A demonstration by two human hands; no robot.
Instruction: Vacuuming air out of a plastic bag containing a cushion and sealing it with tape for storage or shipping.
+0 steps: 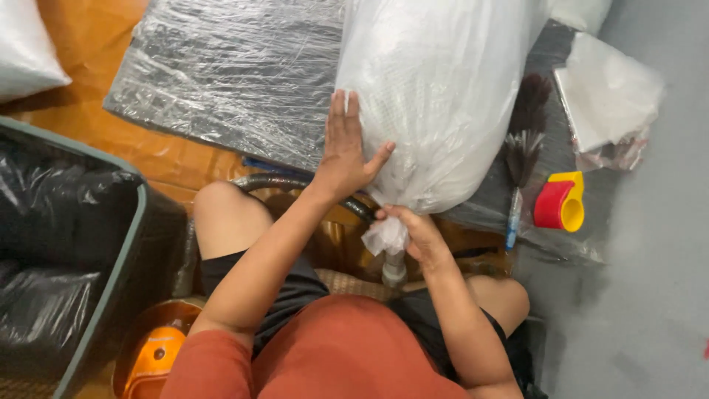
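Note:
A big white plastic bag [443,89] stuffed full lies on a low platform wrapped in clear film [229,74]. My left hand [346,151] presses flat against the bag's side, fingers together. My right hand [413,233] grips the bunched neck of the bag [385,235], which is gathered around a grey hose nozzle [394,270]. A dark hose [295,182] curves from under my left wrist toward the nozzle.
A bin lined with black plastic [66,244] stands at the left. An orange vacuum body [151,351] sits by my knee. A red and yellow tape dispenser [561,201], a feather duster [521,159] and folded plastic bags [609,100] lie at the right, beside grey floor.

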